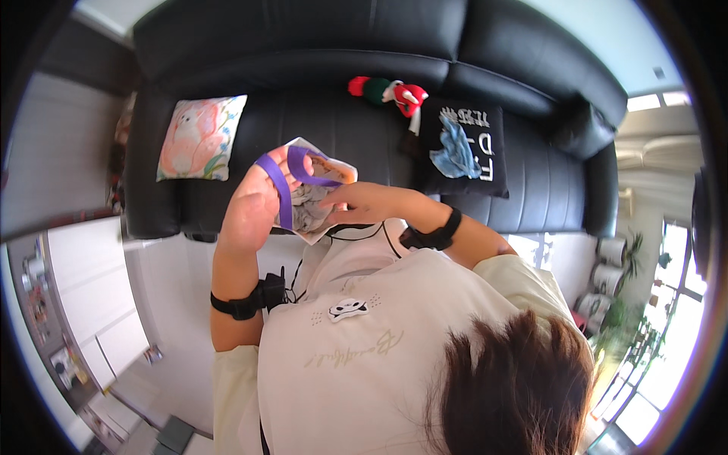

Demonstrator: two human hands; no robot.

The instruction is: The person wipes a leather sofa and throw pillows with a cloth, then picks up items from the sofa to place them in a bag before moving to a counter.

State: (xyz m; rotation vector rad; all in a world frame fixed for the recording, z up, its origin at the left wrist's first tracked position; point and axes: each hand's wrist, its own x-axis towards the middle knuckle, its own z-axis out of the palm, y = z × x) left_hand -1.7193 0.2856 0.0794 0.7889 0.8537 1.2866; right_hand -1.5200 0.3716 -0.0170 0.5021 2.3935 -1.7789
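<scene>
At the centre of the frame, slightly left, you have a white paper bag with its mouth tipped up, and crumpled grey cloth lies inside it. Your left hand is at the bag's left side, palm turned up and fingers stretched, with the purple ribbon crossing them; how firmly it grips the bag cannot be told. Your right hand comes over the bag's right edge, fingers slightly bent and reaching into the mouth beside the cloth. Whether they pinch it or merely rest there, you cannot tell from this view.

The step in hand looks like handling the cloth within the opened bag. The next move probably calls for a steady left side and a clear mouth, with the right fingers kept free of the ribbon, whose loop spans part of the opening and is the likeliest snag. The thin black cable near your left wristband could also catch.

Behind the bag, the black sofa fills the upper frame. It carries a pink-patterned cushion at upper left, a red-and-green plush toy at upper centre, and, at upper right, a black cushion with a blue denim piece on it.
</scene>
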